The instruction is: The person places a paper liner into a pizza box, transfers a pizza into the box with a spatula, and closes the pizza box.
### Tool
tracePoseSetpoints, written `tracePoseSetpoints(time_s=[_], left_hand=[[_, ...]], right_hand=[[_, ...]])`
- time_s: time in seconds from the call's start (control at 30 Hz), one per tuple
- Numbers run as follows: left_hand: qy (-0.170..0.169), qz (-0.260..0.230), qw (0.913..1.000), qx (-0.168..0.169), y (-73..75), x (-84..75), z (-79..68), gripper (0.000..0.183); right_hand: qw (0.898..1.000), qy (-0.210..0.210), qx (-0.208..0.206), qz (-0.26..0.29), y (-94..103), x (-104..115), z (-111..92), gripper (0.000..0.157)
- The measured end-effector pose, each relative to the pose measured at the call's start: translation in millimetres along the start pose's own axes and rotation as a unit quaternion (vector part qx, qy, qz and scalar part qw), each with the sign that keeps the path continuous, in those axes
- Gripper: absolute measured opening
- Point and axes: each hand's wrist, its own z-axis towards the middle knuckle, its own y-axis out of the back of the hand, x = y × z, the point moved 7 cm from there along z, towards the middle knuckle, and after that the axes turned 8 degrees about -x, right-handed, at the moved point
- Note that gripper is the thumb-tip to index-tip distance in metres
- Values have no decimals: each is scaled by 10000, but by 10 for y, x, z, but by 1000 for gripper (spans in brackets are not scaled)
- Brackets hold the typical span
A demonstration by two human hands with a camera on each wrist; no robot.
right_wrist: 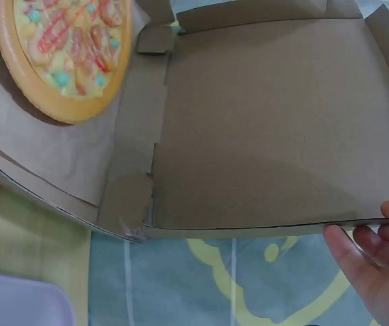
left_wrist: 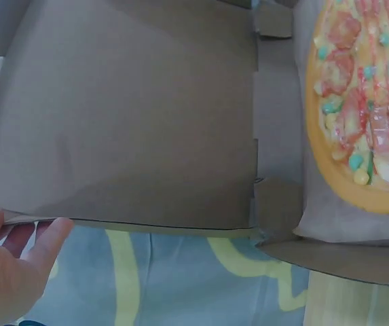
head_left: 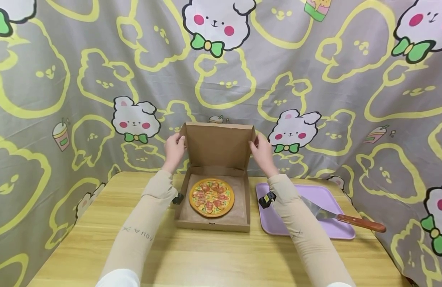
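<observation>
A brown cardboard pizza box (head_left: 212, 228) stands on the table with its lid (head_left: 218, 145) raised upright at the back. Inside lies a round toy-like pizza (head_left: 212, 197) with an orange crust, on brown paper (left_wrist: 323, 221). My left hand (head_left: 175, 150) pinches the lid's left side edge near its top. In the left wrist view, thumb and fingers (left_wrist: 48, 248) lie on either side of that edge. My right hand (head_left: 262, 153) pinches the opposite side edge at about the same height, its thumb inside the lid in the right wrist view.
To the right of the box lies a lilac tray (head_left: 328, 195), partly under my right forearm. A metal pizza server with a wooden handle (head_left: 362, 223) rests across it, the handle sticking out past the tray's right edge. A patterned curtain (head_left: 226, 87) hangs behind the table (head_left: 206, 259).
</observation>
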Motion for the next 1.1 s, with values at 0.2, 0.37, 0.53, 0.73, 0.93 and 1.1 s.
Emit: tracePoseSetpoints(time_s=[0.2, 0.37, 0.53, 0.73, 0.93, 1.1], left_hand=[[40, -78, 9992, 381, 47, 108, -125, 21], [265, -433, 9967, 636, 126, 202, -251, 17], [360, -354, 9957, 780, 236, 240, -412, 14], [579, -474, 9913, 1080, 315, 291, -628, 31], [626, -219, 9904, 1216, 401, 373, -805, 33], [592, 363, 9866, 1478, 461, 430, -970, 34]], right_hand=[[9995, -204, 106, 204, 5, -47, -177, 13], [9986, -206, 257, 402, 30, -28, -352, 13], [9971, -204, 580, 443, 74, 17, -504, 16], [9923, -343, 1058, 540, 127, 26, -688, 20], [9872, -445, 1453, 491, 155, -7, -909, 24], [9873, -422, 1425, 563, 163, -63, -1104, 26]])
